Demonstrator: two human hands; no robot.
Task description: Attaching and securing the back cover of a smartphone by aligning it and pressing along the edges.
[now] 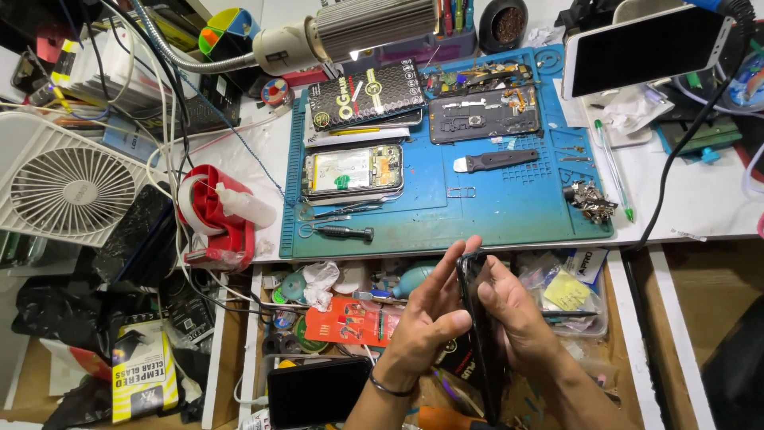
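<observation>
head view | black phone [480,334] held edge-on above open drawer [629,350], below blue mat [509,207] on counter [684,203] | left hand [426,318] and right hand [513,314] fingers extended, pressed flat against its two faces | judged thin, stiff, light, slippery glass, fragile; grip by side edges

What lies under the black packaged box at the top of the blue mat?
Under the black box, white flat packs stick out along its lower edge, resting on the blue mat. How many are stacked is covered.

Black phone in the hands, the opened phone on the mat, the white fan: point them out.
black phone [476,318], head view, its dark glass face
opened phone [352,170], head view, its exposed middle
white fan [72,189], head view, its grille
</observation>
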